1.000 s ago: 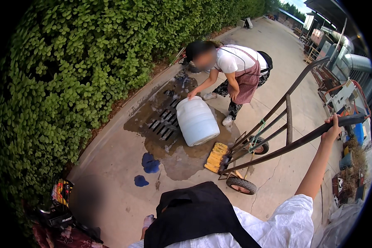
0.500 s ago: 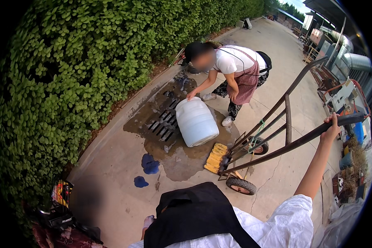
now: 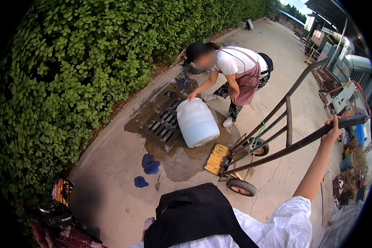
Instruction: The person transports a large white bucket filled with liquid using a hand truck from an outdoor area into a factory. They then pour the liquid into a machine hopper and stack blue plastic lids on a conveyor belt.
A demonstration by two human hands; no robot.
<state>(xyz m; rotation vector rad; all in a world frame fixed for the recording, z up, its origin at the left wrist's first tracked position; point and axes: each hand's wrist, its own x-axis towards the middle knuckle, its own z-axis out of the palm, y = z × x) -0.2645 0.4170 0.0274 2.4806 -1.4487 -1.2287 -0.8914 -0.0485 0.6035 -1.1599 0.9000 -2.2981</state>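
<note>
My right hand (image 3: 331, 129) is closed around the near handle of a brown metal hand truck (image 3: 288, 120), which leans back on two wheels. Its yellow toe plate (image 3: 216, 159) rests low, close to a white plastic barrel (image 3: 197, 122). The barrel lies tilted on wet concrete beside a slotted drain grate (image 3: 164, 124). A co-worker (image 3: 239, 66) in a chequered apron bends over it, one hand on its far end. At the lower edge, beside my black apron (image 3: 190, 211), what seems to be my left hand (image 3: 149, 223) shows only in part; its fingers are unclear.
A dense green hedge (image 3: 78, 53) runs along a low kerb on the left. Dark blue stains (image 3: 150, 164) mark the concrete near the puddle. A black machine (image 3: 64, 217) stands at the lower left. Ducts (image 3: 357, 63), pipes and plant pots line the right side.
Hardly anything differs. The whole view has shifted slightly; my right hand stays on the handle and the co-worker's hand stays on the barrel.
</note>
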